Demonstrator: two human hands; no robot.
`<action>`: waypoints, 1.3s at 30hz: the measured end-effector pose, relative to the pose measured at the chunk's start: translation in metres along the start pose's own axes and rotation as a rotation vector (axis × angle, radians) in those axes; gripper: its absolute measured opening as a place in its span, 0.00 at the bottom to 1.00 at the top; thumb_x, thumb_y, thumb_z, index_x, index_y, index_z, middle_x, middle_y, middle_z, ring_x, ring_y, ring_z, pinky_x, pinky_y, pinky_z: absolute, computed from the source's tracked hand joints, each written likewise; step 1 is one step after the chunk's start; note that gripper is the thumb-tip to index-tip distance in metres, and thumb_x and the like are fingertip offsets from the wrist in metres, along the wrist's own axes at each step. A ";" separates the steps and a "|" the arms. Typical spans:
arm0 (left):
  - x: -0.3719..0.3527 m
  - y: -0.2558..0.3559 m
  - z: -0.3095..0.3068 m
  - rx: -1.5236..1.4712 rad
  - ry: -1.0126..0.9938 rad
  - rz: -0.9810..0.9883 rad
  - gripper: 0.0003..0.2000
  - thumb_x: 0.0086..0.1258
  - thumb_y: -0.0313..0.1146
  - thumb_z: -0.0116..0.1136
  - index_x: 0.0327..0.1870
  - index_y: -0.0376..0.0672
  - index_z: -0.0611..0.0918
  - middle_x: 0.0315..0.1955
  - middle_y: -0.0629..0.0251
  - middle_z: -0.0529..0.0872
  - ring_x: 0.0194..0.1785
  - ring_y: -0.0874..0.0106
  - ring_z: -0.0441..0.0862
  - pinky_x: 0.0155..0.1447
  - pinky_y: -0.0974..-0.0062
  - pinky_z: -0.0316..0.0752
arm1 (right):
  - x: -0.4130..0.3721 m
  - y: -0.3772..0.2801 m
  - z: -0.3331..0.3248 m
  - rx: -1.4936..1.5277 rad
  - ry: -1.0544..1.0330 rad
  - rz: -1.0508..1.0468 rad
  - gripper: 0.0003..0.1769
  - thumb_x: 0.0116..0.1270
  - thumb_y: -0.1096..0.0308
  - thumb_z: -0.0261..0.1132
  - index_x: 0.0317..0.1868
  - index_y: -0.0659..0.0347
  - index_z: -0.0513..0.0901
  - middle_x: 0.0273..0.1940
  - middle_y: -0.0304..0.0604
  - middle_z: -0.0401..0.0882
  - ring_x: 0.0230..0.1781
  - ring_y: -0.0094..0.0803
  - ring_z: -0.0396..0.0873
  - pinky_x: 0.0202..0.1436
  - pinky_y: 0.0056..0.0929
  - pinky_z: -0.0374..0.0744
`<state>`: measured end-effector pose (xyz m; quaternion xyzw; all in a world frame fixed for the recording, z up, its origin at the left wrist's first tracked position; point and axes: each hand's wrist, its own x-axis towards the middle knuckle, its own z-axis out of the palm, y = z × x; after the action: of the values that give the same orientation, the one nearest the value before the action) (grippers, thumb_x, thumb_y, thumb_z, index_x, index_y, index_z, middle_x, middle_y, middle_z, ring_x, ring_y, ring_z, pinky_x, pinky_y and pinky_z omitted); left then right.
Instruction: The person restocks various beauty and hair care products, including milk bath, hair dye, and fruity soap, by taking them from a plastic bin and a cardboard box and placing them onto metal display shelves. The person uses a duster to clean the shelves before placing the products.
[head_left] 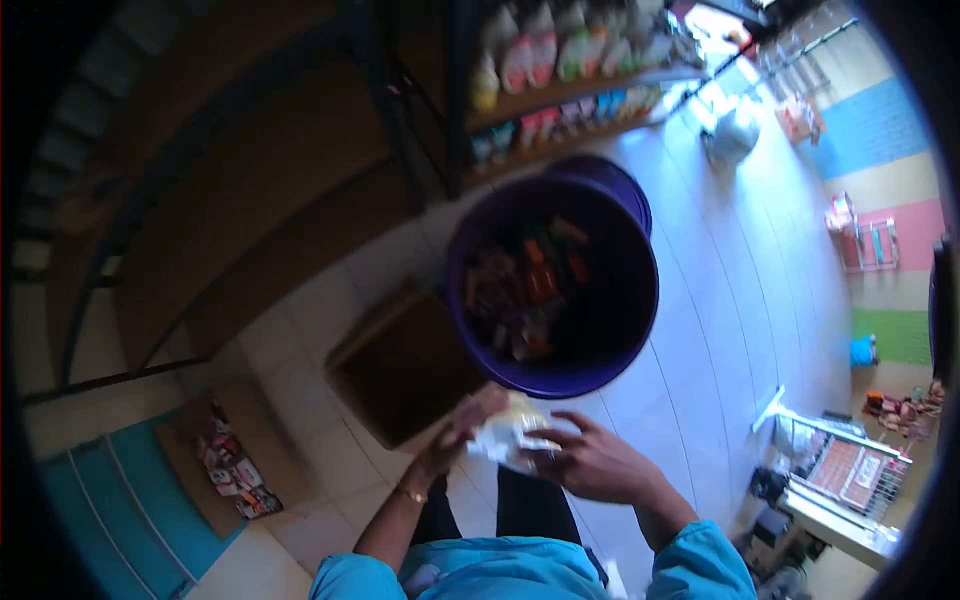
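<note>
White floor (720,300) is showing underneath. A big brown shelf (270,170) is standing at the far left. A purple tub (625,310) is sitting on the floor, and a brown box (405,375) is resting just left of it. The left hand (470,425) and the right hand (603,462) are holding a white and yellow packet (508,432) with bent fingers, at the tub's near side. Small things (540,283) are lying inside the tub.

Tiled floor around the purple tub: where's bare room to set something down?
Widest patch: tiled floor between the purple tub and the painted wall, short of the clutter there. Narrower: a strip between the brown box and brown shelving. Crowded: the tub's left inside, heaped with packages, and the shelves of bottles.
</note>
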<state>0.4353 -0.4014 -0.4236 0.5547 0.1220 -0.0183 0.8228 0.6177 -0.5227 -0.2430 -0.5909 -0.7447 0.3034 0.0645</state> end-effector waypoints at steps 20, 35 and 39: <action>-0.290 0.147 0.118 -0.386 0.127 0.427 0.37 0.55 0.59 0.49 0.58 0.37 0.62 0.56 0.53 0.65 0.58 0.62 0.65 0.61 0.65 0.59 | 0.060 -0.291 -0.050 0.717 0.785 -0.272 0.11 0.48 0.70 0.69 0.31 0.66 0.80 0.22 0.38 0.78 0.23 0.19 0.75 0.26 0.16 0.72; -0.319 0.107 0.202 -0.592 0.363 0.659 0.35 0.60 0.57 0.40 0.61 0.39 0.56 0.57 0.52 0.63 0.59 0.58 0.64 0.63 0.62 0.57 | -0.043 -0.320 0.046 1.256 0.627 -0.242 0.30 0.58 0.73 0.60 0.60 0.64 0.58 0.49 0.45 0.70 0.47 0.27 0.70 0.49 0.24 0.69; -0.319 0.129 0.204 -0.765 0.389 0.777 0.29 0.66 0.52 0.34 0.61 0.40 0.57 0.58 0.55 0.63 0.59 0.62 0.64 0.62 0.66 0.58 | -0.048 -0.336 0.061 1.282 0.637 -0.228 0.30 0.59 0.72 0.59 0.60 0.66 0.57 0.51 0.44 0.67 0.51 0.27 0.66 0.55 0.25 0.64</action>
<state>0.1839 -0.5725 -0.1631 0.2152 0.0565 0.4329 0.8735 0.3214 -0.6291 -0.1023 -0.4155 -0.4224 0.4848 0.6434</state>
